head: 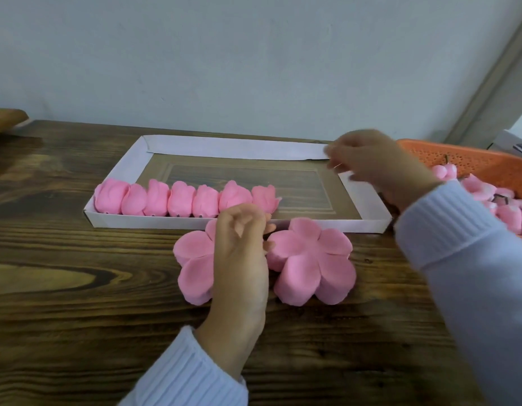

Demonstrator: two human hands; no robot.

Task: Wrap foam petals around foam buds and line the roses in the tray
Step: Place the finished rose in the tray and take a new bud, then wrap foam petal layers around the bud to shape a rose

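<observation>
Seven pink foam roses [177, 200] in a row along near wall of white cardboard tray [236, 148]. Two pink flower-shaped foam petal stacks [312, 259] lie just outside it.

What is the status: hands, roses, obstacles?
Left hand over left petal stack, grip unclear. Right hand blurred above tray. Seven roses lined. Nothing blocks row.

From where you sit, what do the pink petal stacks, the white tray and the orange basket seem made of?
The pink petal stacks look like soft foam: matte, with thick rounded edges. The white tray seems to be folded card or paper: flat matte walls, creased corners. The orange basket is probably moulded plastic: a faint sheen and regular small holes.
</observation>
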